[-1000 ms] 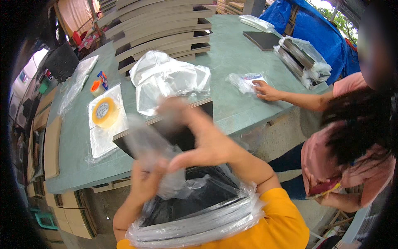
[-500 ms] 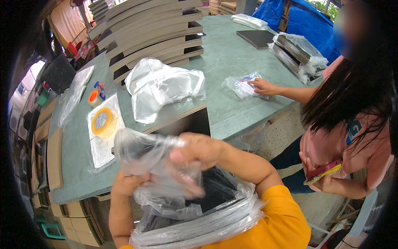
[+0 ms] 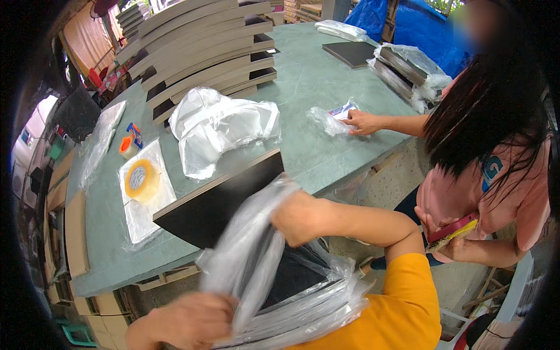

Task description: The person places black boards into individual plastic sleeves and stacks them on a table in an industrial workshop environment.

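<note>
A clear plastic bag (image 3: 251,224) is stretched slantwise between my two hands, smeared by motion. My right hand (image 3: 296,220) is closed on its upper end, above the front edge of the table. Low at the left, my left hand (image 3: 195,319) grips the bag's lower part, its fingers partly blurred. Against my body rests a bundle of black boards in clear plastic (image 3: 309,303), its edges layered and crinkled. Just beyond the bag, a short stack of black boards (image 3: 221,198) juts over the table edge, partly covered by the bag.
On the green table (image 3: 303,76) lie loose plastic bags (image 3: 221,128), a roll of clear tape (image 3: 142,181), an orange tape dispenser (image 3: 128,146) and a tall stack of boards (image 3: 198,52). A co-worker (image 3: 490,175) stands at the right, one hand on a small plastic packet (image 3: 335,119).
My hands have moved apart, the left down, the right slightly right, drawing the bunched bag out long. The black stack beyond it shows more. The co-worker's hand stays at the packet.
</note>
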